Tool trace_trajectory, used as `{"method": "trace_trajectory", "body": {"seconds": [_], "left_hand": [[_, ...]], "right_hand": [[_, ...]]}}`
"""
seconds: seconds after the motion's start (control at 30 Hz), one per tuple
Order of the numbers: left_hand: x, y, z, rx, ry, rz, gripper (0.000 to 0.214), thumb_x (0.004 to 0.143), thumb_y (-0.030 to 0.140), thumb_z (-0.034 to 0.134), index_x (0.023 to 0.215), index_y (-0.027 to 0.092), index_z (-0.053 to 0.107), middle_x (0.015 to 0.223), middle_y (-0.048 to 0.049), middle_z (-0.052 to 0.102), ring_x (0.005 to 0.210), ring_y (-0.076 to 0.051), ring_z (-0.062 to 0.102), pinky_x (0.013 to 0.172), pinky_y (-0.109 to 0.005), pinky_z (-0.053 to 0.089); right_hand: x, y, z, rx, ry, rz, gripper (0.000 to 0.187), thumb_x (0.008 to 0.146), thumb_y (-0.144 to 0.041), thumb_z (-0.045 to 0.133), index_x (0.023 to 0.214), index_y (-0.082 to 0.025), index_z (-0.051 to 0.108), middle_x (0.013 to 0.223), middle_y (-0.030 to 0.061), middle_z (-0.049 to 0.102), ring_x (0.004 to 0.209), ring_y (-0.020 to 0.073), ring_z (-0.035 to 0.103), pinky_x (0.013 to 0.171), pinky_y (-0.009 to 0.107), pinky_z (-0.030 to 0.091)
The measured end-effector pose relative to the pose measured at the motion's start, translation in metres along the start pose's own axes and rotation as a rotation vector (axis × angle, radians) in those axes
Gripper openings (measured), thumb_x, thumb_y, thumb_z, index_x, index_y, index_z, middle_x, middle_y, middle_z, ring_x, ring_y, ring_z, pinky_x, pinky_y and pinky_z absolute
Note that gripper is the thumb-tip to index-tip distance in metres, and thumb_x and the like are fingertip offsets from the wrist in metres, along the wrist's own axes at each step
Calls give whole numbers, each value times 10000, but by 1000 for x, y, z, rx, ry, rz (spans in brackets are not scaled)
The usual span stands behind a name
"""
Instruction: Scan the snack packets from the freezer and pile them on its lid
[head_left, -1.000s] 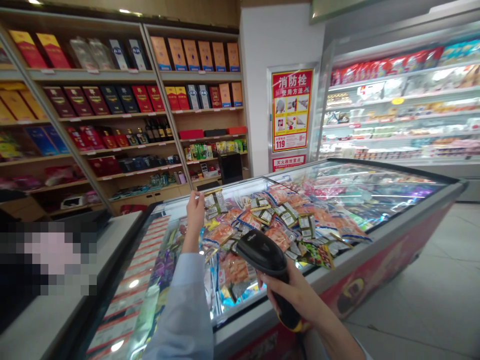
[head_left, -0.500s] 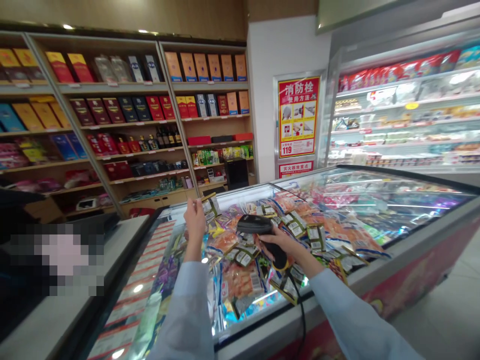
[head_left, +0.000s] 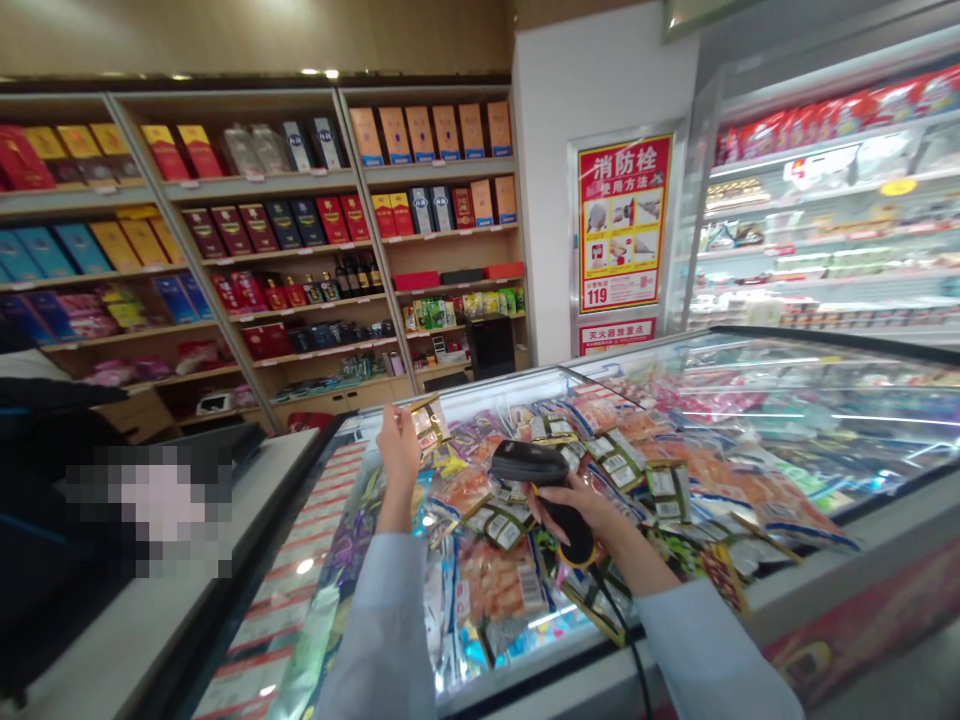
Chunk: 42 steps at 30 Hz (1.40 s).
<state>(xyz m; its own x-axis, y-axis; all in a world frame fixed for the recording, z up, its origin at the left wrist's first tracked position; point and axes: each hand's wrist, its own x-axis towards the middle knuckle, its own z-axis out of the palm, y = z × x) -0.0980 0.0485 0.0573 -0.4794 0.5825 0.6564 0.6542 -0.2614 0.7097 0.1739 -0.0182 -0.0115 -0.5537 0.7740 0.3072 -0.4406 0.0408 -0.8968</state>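
My right hand [head_left: 576, 503] is wrapped round the handle of a black barcode scanner [head_left: 531, 461], its head pointing left and its cable running down over the freezer's front edge. My left hand [head_left: 399, 440] is raised further left, fingers closed on the edge of a small gold-edged snack packet [head_left: 429, 422]. Below both hands many similar packets [head_left: 616, 458] lie loose on the glass lid of a chest freezer [head_left: 472, 690]. Larger clear bags of orange-brown food [head_left: 499, 582] are spread among them. The scanner hides some of the packets behind it.
A light counter [head_left: 97, 610] with a blurred-out person beside it stands at the left. Shelves of boxed goods [head_left: 281, 222] line the back wall. A red fire-hydrant poster [head_left: 622, 225] hangs on the pillar, and an open chiller [head_left: 832, 230] stands at the right.
The view has swung slightly left, so the scene sits further right. The packet in my left hand has turned, with its white label no longer showing. Both grips are kept.
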Motion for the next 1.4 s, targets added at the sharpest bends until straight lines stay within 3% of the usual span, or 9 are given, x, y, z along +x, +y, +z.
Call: {"method": "trace_trajectory", "body": {"seconds": [0.3,0.6,0.77,1.0,1.23,1.4], "left_hand": [[-2,9,-4,0,-27,-48,192,868,381,427,759,229,468,553,27,502,529,-160,466,570,-277,329],[0,0,0,-50,-42,-88,214,901,406,407,825,222,487,510,58,422,464,-139,416,529,-266,314],[-4,7,1,153,46,3,207,933,333,355,910,186,500,613,-10,518,558,-180,502,560,-286,313],[-14,16,8,343,-11,-16,235,944,296,325,1007,148,496,667,-49,572,580,-196,544,547,-279,307],[-9,4,10,105,-13,-113,153,899,351,382,806,238,428,620,-13,532,648,-222,559,623,-311,384],[-9,1,13,67,3,-116,157,882,369,384,777,252,390,599,-6,507,652,-227,556,624,-321,394]], "right_hand": [[0,-4,2,-11,-16,24,320,746,-381,712,907,-148,563,681,7,650,357,63,509,322,159,358],[0,-6,2,-21,-28,20,348,732,-398,729,911,-146,569,717,15,665,344,63,508,309,167,338],[-1,-5,2,-31,-32,15,349,737,-393,728,927,-151,563,733,20,669,348,66,513,318,170,339],[-2,-8,4,-26,-55,10,345,732,-401,731,901,-150,566,720,12,661,348,63,512,323,167,340],[-1,-6,2,-52,-49,22,346,734,-406,731,890,-142,572,750,19,658,362,57,515,340,170,356],[-2,-7,5,-77,-26,27,366,738,-413,735,919,-158,544,722,3,651,365,59,507,331,172,354]]}}
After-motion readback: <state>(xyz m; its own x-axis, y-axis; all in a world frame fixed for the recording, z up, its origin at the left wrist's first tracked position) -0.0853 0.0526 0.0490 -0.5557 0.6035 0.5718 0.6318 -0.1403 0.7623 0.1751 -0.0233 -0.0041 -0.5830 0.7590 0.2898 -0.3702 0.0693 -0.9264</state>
